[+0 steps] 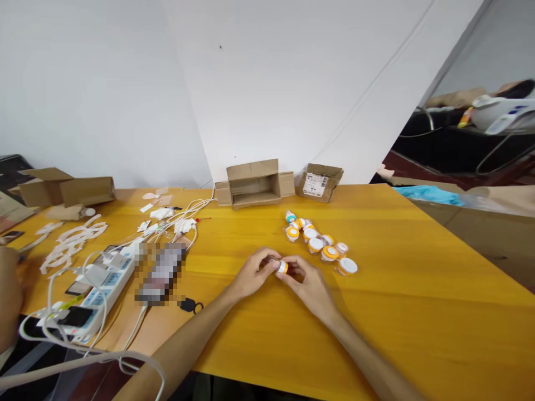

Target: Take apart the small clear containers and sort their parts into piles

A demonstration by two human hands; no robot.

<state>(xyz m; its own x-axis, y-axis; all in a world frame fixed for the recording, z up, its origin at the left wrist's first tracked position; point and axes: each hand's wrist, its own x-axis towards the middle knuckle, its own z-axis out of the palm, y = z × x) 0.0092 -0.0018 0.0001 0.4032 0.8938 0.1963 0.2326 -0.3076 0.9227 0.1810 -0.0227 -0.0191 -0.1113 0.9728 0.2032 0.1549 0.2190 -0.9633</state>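
Note:
Between my two hands, a little above the wooden table (397, 301), is a small roll of white and orange tape (283, 267). My left hand (256, 273) pinches its left side, where a bit of clear wrap seems to show. The fingers of my right hand (307, 281) close on its right side. Just beyond my right hand lies a loose group of similar small rolls, among them a white-faced roll (315, 244), an orange-rimmed roll (330, 253) and a teal one (290, 218). Several look wrapped in clear plastic.
An open cardboard box (256, 190) and a smaller labelled box (315, 185) stand against the wall. On the left are a power strip (111, 281) with tangled white cables, a blurred phone (162, 274) and a black key fob (188, 304). Another person's arm (8, 295) shows at the left edge.

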